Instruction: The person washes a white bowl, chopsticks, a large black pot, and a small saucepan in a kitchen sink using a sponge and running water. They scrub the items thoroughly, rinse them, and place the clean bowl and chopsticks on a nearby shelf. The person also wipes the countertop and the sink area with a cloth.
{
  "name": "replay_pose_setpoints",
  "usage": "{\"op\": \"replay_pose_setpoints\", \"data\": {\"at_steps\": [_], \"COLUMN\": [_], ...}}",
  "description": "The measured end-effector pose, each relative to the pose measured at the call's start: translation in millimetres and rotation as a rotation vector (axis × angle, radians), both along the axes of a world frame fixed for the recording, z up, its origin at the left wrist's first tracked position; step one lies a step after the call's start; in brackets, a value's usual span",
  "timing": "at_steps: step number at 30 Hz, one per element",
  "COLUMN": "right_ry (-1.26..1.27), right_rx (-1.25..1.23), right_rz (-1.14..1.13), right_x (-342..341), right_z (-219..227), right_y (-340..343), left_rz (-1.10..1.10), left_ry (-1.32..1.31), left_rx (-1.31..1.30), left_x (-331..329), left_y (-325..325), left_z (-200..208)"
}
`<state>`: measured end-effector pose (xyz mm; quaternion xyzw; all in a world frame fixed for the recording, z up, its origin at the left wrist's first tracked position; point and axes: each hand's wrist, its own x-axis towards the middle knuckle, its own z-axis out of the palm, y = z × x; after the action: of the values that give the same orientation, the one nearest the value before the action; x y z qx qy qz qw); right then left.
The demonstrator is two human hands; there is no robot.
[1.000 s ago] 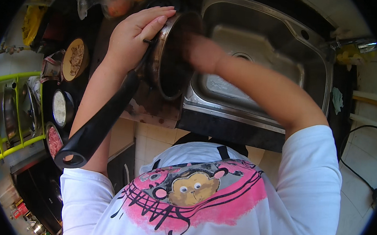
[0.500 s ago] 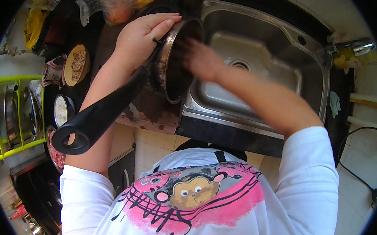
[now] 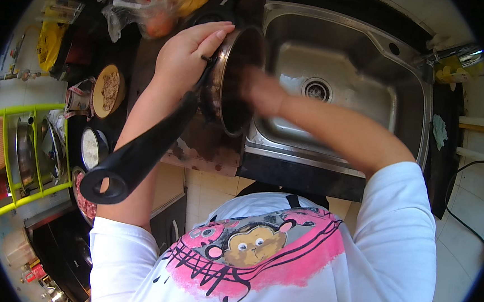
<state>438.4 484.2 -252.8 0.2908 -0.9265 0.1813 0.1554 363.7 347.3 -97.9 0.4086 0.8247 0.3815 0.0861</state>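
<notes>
A metal saucepan (image 3: 217, 87) with a long black handle (image 3: 141, 149) is tipped on its side beside the sink, its mouth toward the right. My left hand (image 3: 190, 49) grips the pan's outer side near the top, thumb at the rim; the handle slants down across my left forearm. Smeared by motion, my right hand (image 3: 260, 90) is at the pan's mouth, its fingertips lost in the dark inside. Whether those fingers hold anything is not visible. The stainless steel sink (image 3: 287, 140) lies just right of the pan, under my right forearm.
To the left stand a bowl of brownish food (image 3: 109, 91), a bowl of white contents (image 3: 90, 147) and a bowl of pinkish meat (image 3: 83, 196). A green rack (image 3: 6, 157) holds dishes. Plastic bags (image 3: 145, 4) lie at the back; a pale cloth (image 3: 439, 132) sits right of the sink.
The whole view has shifted slightly, so things appear a little further right. My right hand stays blurred at the pan's mouth; my left hand keeps its grip on the pan.
</notes>
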Motion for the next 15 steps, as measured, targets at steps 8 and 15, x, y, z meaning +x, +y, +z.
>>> {"op": "replay_pose_setpoints", "data": {"at_steps": [8,15], "right_ry": [0.061,0.019], "right_rx": [0.268,0.312], "right_rz": [0.032,0.06], "right_x": [-24.7,-13.0], "right_z": [22.0,18.8], "right_y": [23.3,7.7], "left_rz": [-0.012,0.003], "left_ry": [-0.073,0.011], "left_rx": [0.105,0.026], "left_x": [-5.5,-3.5], "left_y": [0.1,-3.8], "left_z": [-4.1,-0.6]}}
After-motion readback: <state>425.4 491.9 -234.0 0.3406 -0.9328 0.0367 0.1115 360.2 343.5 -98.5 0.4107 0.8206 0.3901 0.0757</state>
